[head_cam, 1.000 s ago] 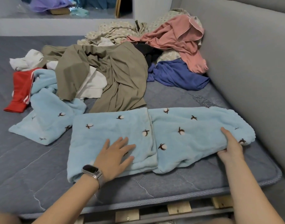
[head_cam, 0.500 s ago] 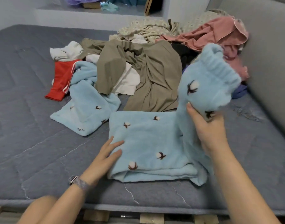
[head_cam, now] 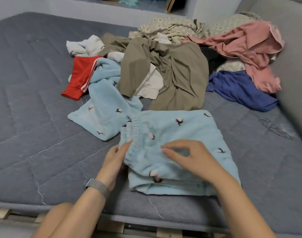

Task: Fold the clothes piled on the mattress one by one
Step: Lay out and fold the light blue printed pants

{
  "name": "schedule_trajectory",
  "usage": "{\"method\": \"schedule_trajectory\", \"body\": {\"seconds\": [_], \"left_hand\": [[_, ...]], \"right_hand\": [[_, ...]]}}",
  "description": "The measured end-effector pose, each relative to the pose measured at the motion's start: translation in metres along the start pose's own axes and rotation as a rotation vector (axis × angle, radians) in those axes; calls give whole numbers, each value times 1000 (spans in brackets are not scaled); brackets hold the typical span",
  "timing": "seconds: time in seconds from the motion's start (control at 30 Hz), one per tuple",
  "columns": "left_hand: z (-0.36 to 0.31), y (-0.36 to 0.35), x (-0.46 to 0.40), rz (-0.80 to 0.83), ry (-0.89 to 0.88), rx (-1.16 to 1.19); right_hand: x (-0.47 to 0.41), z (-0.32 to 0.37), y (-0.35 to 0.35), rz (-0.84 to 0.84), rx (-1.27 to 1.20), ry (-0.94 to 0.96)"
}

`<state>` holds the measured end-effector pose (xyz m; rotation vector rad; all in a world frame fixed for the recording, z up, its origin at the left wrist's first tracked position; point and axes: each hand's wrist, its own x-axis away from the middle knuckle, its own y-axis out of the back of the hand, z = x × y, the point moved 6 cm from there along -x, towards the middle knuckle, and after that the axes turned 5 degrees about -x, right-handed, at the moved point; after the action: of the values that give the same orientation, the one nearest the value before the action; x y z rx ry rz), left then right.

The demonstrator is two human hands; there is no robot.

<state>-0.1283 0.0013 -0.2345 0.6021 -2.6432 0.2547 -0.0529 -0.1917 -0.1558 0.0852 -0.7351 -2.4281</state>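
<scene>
Grey quilted mattress (head_cam: 43,143) on wooden slats, grey padded wall (head_cam: 294,54) at right. Near front edge lies folded light-blue fleece pants (head_cam: 181,134), fluffy, with small cotton-flower print, gathered elastic waistband at its left side; roughly rectangular, layers stacked. Left hand (head_cam: 115,160), grey mesh watchband (head_cam: 97,185) on wrist, sits at the waistband edge with fingers tucked against or under the fabric; grip looks like a light hold, hard to be sure. Right hand (head_cam: 189,157) rests on top of the pants, fingers bent, thumb and forefinger tips close together above the fleece, pinching nothing clearly. Just behind-left, a matching blue fleece top (head_cam: 103,107), crumpled, touching the pants. Pile behind: red shorts (head_cam: 79,76) with white stripes, white cloth (head_cam: 85,45), olive-brown garment (head_cam: 172,71) over a cream piece (head_cam: 150,85), floral beige fabric (head_cam: 170,28), pink garment (head_cam: 249,43) against the wall, dark blue garment (head_cam: 239,88) on the mattress beside it.
</scene>
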Motion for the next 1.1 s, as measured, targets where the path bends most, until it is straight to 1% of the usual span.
{"method": "schedule_trajectory", "body": {"seconds": [0.07,0.1,0.13,0.17,0.2,0.23,0.27,0.3,0.33,0.43,0.47,0.5,0.53,0.6,0.63,0.67,0.7,0.73,0.8,0.83,0.87,0.93,1.03,1.1], "left_hand": [[-2,7,5,-86,-44,-41],[-3,10,7,-116,-79,-84],[-5,11,11,-118,-121,-141],[-6,10,13,-97,-146,-214],[-3,8,15,-64,-142,-302],[1,5,17,-30,-122,-410],[6,4,17,-6,-97,-536],[11,3,17,6,-79,-623],[17,4,14,-10,-45,-660],[25,5,8,-91,42,-595],[25,5,8,-126,55,-568],[24,5,7,-163,55,-556],[19,4,8,-198,41,-578],[3,0,11,-275,-67,-633],[-7,-4,13,-297,-126,-608],[-12,-7,11,-299,-140,-558],[-13,-10,6,-283,-133,-519],[-13,-15,2,-245,-93,-517],[-4,-20,-5,-141,29,-544],[2,-21,-8,-109,94,-527],[7,-18,-9,-85,163,-472],[14,-17,-10,11,262,-308],[23,-33,1,257,369,63],[23,-38,21,288,383,237]], "right_hand": [[7,-15,19,-248,174,71],[11,-23,25,-335,293,67],[15,-31,25,-347,396,14],[19,-40,21,-279,499,-80],[23,-52,16,-155,605,-185],[27,-65,9,-24,711,-262],[31,-73,3,73,789,-299],[34,-78,-2,125,828,-314],[36,-81,-6,137,830,-317],[36,-84,-12,132,780,-306],[35,-83,-11,115,732,-294],[33,-80,-7,58,650,-276],[33,-74,4,-63,534,-262],[37,-69,39,-429,322,-232],[40,-71,56,-582,267,-229],[42,-77,71,-657,225,-262],[42,-88,81,-655,156,-311],[40,-103,86,-599,21,-393],[36,-127,79,-422,-364,-563],[34,-136,75,-341,-502,-617],[33,-145,73,-296,-573,-663],[30,-154,72,-245,-673,-696],[30,-153,69,-173,-833,-694],[40,-142,65,-148,-938,-674]]}}
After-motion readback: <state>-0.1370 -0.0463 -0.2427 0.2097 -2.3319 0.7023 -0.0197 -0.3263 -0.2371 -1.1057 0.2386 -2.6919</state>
